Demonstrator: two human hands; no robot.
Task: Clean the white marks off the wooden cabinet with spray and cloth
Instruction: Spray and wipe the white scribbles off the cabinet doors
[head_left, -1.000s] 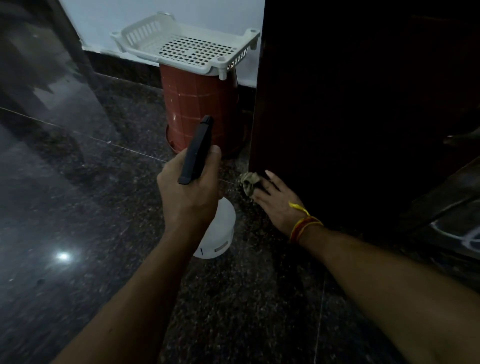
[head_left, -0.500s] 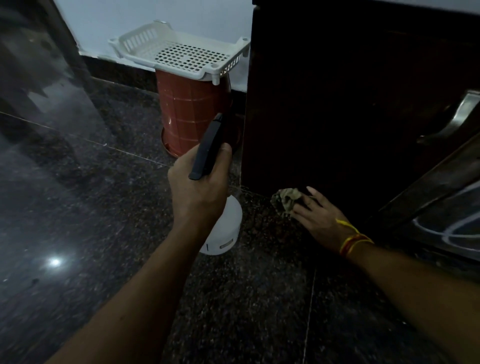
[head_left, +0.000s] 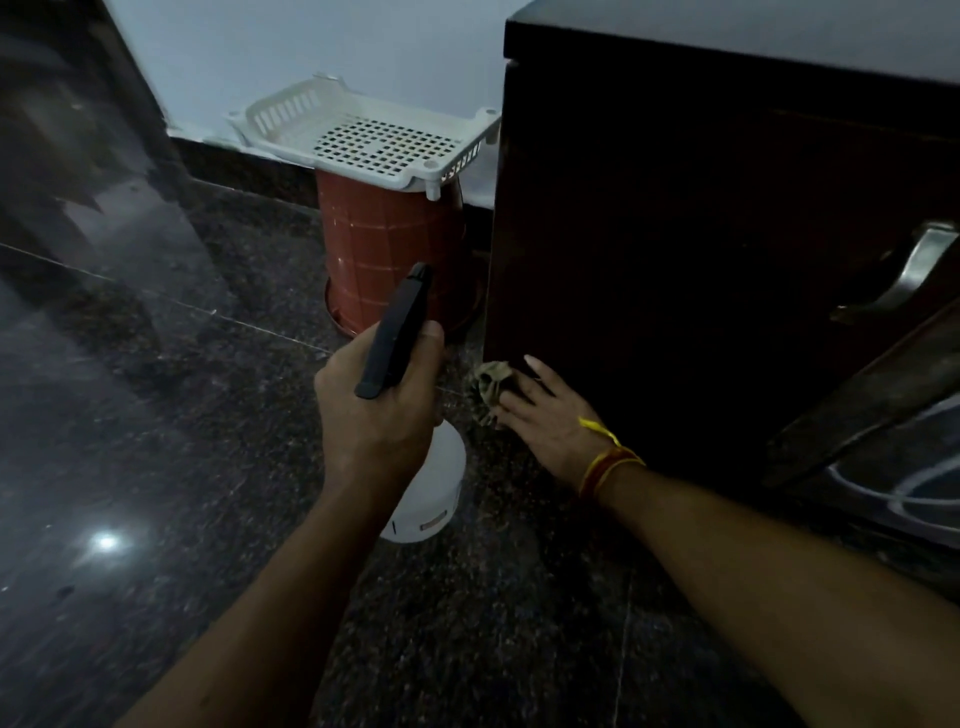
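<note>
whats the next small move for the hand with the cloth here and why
Probably shift the right hand and its crumpled beige cloth toward the white scrawled marks on the lower right panel of the dark wooden cabinet. The cloth sits at the cabinet's bottom left corner, where no marks show, while the left hand grips the white spray bottle.

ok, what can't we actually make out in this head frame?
- Spray bottle: nozzle and trigger hidden by the left hand.
- Cloth: mostly under the right hand; how the fingers hold it is unclear.
- Cabinet side: too dark to show any marks where the cloth is.
- White marks: cut off by the right edge.
</note>
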